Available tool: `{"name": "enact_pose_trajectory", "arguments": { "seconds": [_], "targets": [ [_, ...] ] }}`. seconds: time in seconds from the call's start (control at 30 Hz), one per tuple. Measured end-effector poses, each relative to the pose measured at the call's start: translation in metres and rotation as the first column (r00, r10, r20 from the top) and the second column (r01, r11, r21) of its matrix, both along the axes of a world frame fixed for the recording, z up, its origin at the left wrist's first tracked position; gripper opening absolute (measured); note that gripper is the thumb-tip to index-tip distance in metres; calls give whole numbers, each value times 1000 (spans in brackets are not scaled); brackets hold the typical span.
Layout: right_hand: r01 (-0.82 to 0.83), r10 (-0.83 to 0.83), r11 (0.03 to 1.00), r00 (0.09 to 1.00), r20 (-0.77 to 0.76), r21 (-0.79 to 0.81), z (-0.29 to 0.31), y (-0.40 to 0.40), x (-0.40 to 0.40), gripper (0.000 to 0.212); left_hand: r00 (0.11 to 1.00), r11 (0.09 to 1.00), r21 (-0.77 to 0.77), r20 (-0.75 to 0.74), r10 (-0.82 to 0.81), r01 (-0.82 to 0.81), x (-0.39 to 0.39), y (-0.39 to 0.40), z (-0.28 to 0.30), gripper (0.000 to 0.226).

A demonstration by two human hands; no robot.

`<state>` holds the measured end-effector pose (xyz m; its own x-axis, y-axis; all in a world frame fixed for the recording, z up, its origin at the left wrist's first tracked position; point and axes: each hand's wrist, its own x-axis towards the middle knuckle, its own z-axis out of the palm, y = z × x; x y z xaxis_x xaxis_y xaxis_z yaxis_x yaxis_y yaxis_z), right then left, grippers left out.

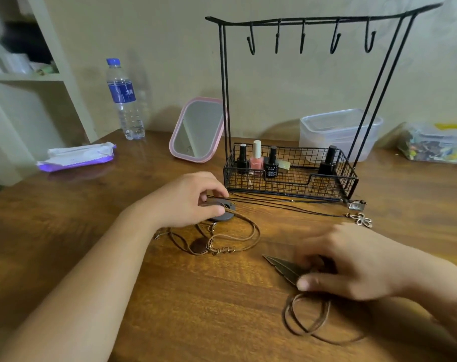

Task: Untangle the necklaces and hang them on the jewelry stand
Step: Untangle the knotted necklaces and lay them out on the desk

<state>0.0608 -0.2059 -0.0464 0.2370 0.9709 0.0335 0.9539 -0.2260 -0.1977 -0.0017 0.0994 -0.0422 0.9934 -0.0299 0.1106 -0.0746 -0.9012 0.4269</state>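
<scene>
Wooden table (170,296); necklaces (222,241), jewelry stand (290,189), mirror (198,129), water bottle (124,100), plastic tub (340,129)

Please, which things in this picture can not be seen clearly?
- Head view: the right hand is motion-blurred and covers the wide end of the leaf pendant.
- The left hand hides part of the grey round pendant.
- The nail polish bottles' labels are too small to read.
</scene>
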Motion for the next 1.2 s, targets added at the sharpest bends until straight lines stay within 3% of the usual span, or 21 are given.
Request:
{"name": "enact_pose_trajectory", "arguments": {
  "seconds": [0.1,0.23,0.3,0.37,0.47,0.53,0.63,0.73,0.83,1.0,1.1,1.2],
  "targets": [
    [-15,5,985,998,-56,-169,14,-10,-7,41,997,997,19,-6,-73,73,1,-6,-2,27],
    [12,-46,929,995,-84,-370,23,-20,-11,47,982,982,-8,-13,-189,189,-7,-13,7,10],
    [14,-59,941,991,-123,-338,25,-22,-10,53,970,978,8,-130,-207,210,-13,-16,15,20],
    [6,-44,984,976,-213,-175,26,-21,-7,52,940,966,103,-275,-200,236,-15,-23,16,24],
    [37,-15,995,976,-216,95,21,-16,-1,39,930,947,149,-282,-235,284,-13,-31,11,12],
    [87,-51,982,977,-207,166,14,-12,2,37,934,956,109,-270,-234,271,-13,-30,12,9],
    [123,-91,977,979,-183,171,4,-9,7,42,942,976,13,-264,-206,217,-15,-25,17,6],
    [149,-109,967,975,-194,207,3,-7,9,39,943,980,-91,-271,-196,178,-19,-16,24,22],
    [141,-113,968,983,-142,208,1,-3,9,34,943,988,-48,-295,-153,145,-22,-5,31,31],
    [-11,12,998,1000,-7,66,5,34,-13,26,930,988,3,-336,-145,155,-22,-7,27,28],
    [40,-49,995,994,100,94,1,72,-32,31,962,992,-18,-243,-128,128,-20,-8,21,21],
    [226,-232,970,970,66,91,-7,104,-43,34,995,998,-30,-85,-51,48,-20,-1,16,19]
  ]
}}
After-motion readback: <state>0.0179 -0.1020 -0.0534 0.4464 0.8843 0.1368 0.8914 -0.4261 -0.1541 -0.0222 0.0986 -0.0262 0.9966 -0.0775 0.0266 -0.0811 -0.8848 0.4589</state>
